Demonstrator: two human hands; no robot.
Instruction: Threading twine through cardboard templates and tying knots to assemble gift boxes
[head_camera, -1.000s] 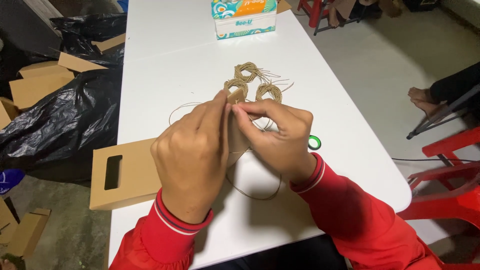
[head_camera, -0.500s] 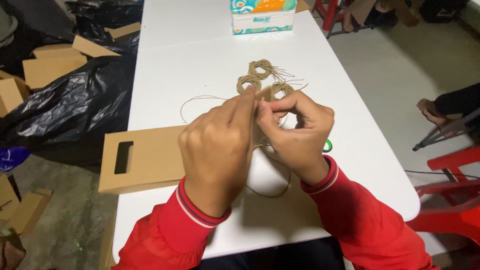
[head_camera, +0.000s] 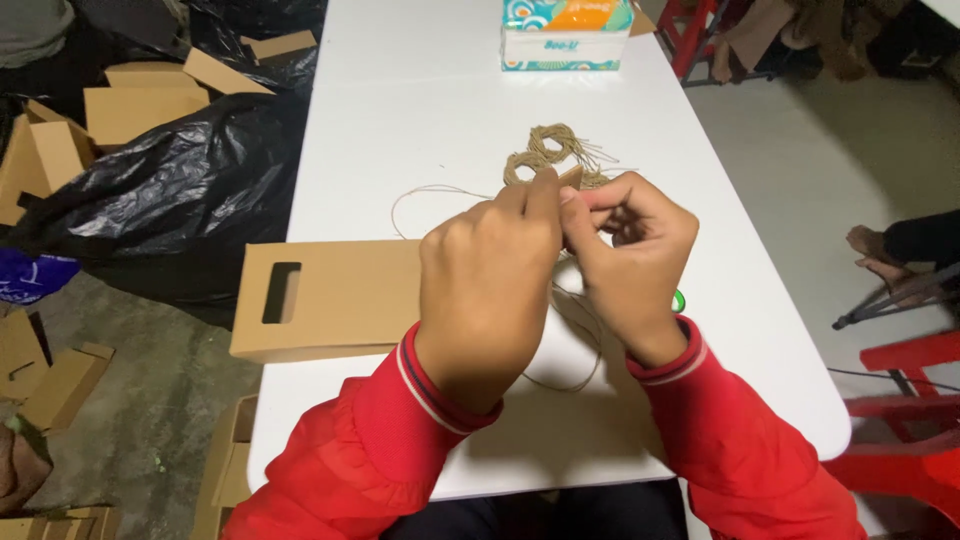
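My left hand (head_camera: 488, 285) and my right hand (head_camera: 630, 262) meet over the middle of the white table (head_camera: 400, 120), fingertips pinched together on a small brown piece with thin jute twine (head_camera: 430, 192) trailing from it. The twine loops left and hangs down under my wrists. Just beyond my fingers lie small coiled twine rings (head_camera: 548, 150). A flat brown cardboard bag (head_camera: 330, 298) with a cut-out handle slot lies under my left forearm, hanging over the table's left edge. Both sleeves are red.
A tissue box (head_camera: 566, 35) stands at the table's far end. A green object (head_camera: 679, 300) peeks out beside my right wrist. Black plastic bags (head_camera: 170, 190) and cardboard pieces (head_camera: 120, 105) fill the floor at left. Red chairs (head_camera: 900, 400) and another person's feet (head_camera: 880, 255) are at right.
The view has shifted so my hands sit lower and more to the right. Both hands stay pinched together on the twine piece, with only small finger movements.
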